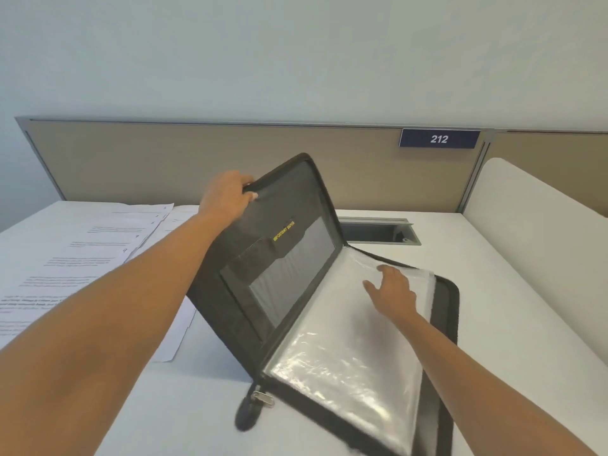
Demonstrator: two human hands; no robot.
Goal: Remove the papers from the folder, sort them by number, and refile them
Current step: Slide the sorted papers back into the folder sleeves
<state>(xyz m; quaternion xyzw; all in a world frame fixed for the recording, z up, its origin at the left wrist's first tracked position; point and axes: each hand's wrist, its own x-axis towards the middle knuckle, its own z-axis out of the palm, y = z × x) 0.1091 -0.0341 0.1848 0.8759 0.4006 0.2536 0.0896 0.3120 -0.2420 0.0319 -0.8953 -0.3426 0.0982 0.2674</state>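
Matt cloth folder [273,278], glossy plastic sleeves [348,357].

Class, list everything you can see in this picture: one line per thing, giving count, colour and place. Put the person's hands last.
folder: one, black, open on the desk, cover raised
plastic sleeves: a stack, clear, inside the folder
papers: several, white with print, on the desk left of the folder
desk: one, white, under everything
cable slot: one, grey, in the desk behind the folder
partition: one, beige, along the desk's back edge
number sign: one, blue, reading 212, on the partition
left hand: one, gripping the raised cover's top edge
right hand: one, fingers spread, resting on the plastic sleeves
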